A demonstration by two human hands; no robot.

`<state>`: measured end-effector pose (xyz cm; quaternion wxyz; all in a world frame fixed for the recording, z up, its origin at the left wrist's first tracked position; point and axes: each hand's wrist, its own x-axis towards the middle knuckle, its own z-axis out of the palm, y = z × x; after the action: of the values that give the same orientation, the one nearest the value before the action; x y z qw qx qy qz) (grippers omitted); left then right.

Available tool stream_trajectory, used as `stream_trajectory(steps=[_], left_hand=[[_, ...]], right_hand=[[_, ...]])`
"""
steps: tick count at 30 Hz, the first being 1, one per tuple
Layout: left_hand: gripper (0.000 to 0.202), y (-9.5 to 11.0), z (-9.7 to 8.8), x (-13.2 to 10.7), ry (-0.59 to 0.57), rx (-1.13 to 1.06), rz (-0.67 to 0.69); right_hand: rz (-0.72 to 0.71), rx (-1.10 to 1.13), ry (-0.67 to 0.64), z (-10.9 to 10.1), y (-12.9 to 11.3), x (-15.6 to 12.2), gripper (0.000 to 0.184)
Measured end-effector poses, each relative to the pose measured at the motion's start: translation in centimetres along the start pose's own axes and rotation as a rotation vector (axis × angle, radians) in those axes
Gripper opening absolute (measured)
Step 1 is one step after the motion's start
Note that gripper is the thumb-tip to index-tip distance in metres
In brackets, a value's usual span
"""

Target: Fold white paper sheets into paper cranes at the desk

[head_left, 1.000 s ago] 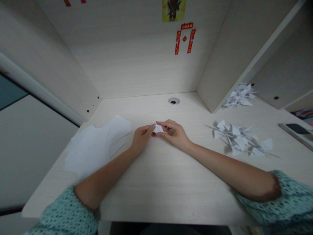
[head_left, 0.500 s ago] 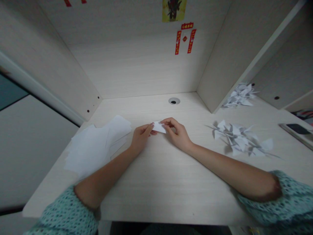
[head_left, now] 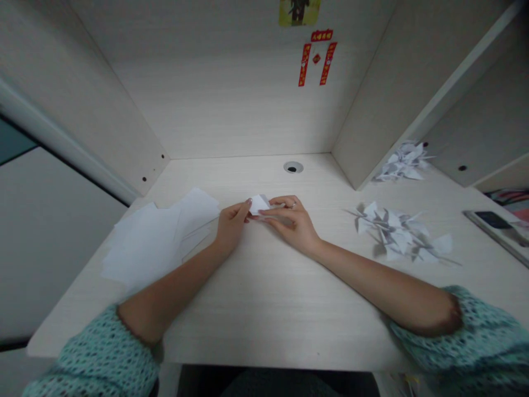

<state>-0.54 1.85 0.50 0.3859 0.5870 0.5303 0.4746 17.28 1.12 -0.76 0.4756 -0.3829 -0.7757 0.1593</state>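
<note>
A small piece of folded white paper (head_left: 259,204) is held just above the middle of the desk. My left hand (head_left: 233,221) pinches its left end between thumb and fingers. At its right side is my right hand (head_left: 292,223), with the fingers reaching over and along the paper and the thumb below. The right fingertips grip it loosely, and one finger lies across its front. Left of my left hand lies a spread stack of white paper sheets (head_left: 145,240). To the right of my right hand sits a cluster of folded white paper pieces (head_left: 399,231).
Another heap of folded paper (head_left: 405,161) lies farther back, beside the upright partition (head_left: 367,138). A phone (head_left: 496,220) rests on a flat grey object at the right. Behind the paper, a round cable hole (head_left: 293,167) is set in the desk (head_left: 248,309).
The folded paper has turned and tilted, showing a different face. My right fingers have shifted left across it and spread more. The whole view has moved slightly.
</note>
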Motion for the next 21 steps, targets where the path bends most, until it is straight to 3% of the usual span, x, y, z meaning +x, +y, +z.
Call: stream_trajectory(steps=[8,13,17,21], left_hand=[[0.043,-0.29,0.04,0.13,-0.088,-0.093,-0.036],[0.039,0.13,0.17,-0.1,-0.18,-0.116,-0.009],[0.066,-0.15,0.42,-0.26,-0.222,-0.25,0.009],[0.062,-0.52,0.44,-0.22,-0.197,-0.295,0.029]], right_hand=[[0.098,-0.007,0.135,-0.25,0.31,0.17,0.01],[0.093,0.074,0.123,-0.12,0.52,0.45,0.005],[0.11,0.13,0.108,0.02,0.55,0.54,0.004],[0.11,0.142,0.076,0.02,0.39,0.55,0.004]])
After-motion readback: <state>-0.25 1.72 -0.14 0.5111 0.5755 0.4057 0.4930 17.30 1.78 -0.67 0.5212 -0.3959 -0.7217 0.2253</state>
